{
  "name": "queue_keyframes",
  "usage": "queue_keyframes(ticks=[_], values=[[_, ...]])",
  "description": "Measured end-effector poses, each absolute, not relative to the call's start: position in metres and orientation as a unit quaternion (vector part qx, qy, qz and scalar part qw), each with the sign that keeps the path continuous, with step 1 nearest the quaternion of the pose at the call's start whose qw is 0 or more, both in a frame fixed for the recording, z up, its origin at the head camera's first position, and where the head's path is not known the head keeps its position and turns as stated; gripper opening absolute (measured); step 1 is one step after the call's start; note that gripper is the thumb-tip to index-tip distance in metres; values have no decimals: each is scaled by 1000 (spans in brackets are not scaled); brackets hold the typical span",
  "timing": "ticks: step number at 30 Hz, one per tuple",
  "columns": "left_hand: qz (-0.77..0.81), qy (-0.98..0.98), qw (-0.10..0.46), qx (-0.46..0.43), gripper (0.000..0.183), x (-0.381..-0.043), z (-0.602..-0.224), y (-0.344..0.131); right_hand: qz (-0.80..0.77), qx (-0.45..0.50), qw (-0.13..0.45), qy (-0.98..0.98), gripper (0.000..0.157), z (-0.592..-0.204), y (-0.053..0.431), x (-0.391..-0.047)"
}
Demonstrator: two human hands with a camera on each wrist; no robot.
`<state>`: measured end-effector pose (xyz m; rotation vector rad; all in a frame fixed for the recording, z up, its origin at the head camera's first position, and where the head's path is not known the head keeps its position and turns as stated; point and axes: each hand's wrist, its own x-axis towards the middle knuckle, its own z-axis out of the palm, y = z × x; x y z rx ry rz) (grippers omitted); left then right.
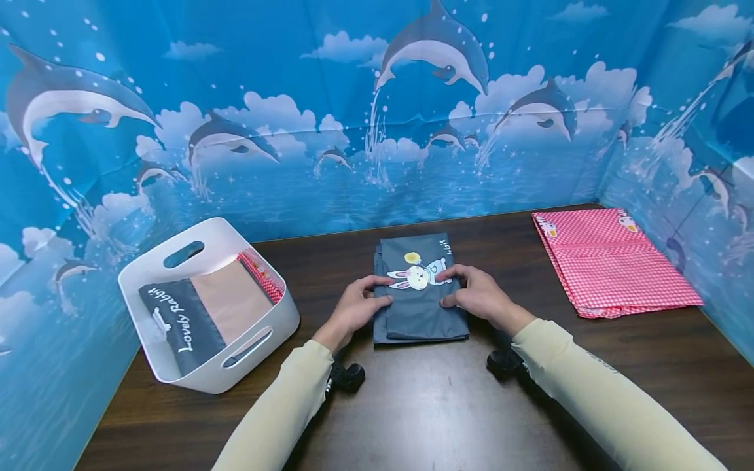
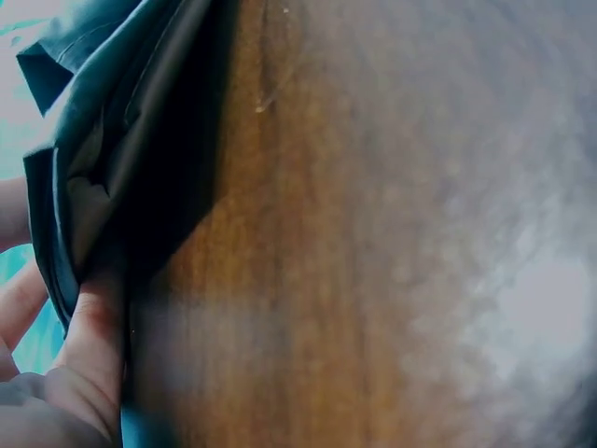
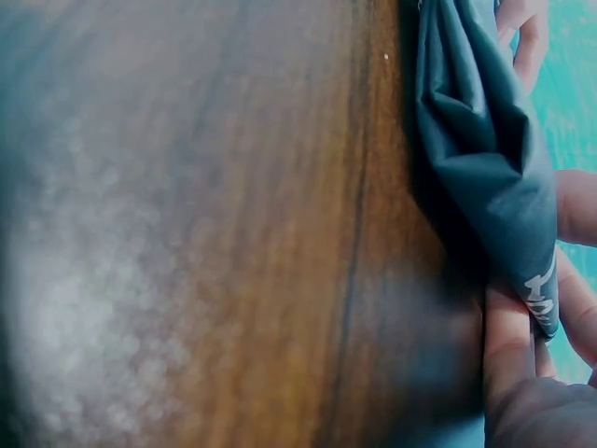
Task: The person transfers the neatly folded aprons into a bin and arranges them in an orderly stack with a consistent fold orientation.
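Note:
A folded dark grey cloth with a white rabbit and a yellow flower print lies on the table in the middle of the head view. My left hand grips its left edge, thumb and forefinger showing on top. Opposite, my right hand grips the right edge, its forefinger beside the rabbit print. In the left wrist view, the cloth's layered folds meet my thumb. The right wrist view shows bunched folds and a bit of white lettering between thumb and fingers. Some fingertips are hidden by the cloth.
A white basket with handle holes stands at left, holding folded grey, beige and red checked cloths. At the right back lies a folded red-and-white checked cloth. A blue dolphin-print curtain borders the dark wooden table.

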<state>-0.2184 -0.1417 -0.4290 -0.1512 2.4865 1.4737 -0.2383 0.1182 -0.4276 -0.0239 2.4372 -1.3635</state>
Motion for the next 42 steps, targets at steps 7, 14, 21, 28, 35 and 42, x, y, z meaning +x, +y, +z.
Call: queue_keyframes(ticks=[7,14,21,28,35,42], values=[[500,856,120,-48,34,-216,-430,-142,-479,-9,169,861,44,-430,117,-236],[490,861,124,-57,33,-214,-432,-140,-475,-13,167,864,44,-433,119,-234],[491,861,123,-50,33,-213,-431,-140,-475,-21,166,864,45,-433,119,-234],[488,863,120,-46,33,-212,-431,-141,-475,-22,168,863,45,-432,119,-233],[484,866,119,-50,33,-212,-431,-140,-478,-23,164,863,45,-432,119,-233],[483,867,114,-47,34,-213,-429,-140,-480,-20,163,862,47,-429,120,-233]])
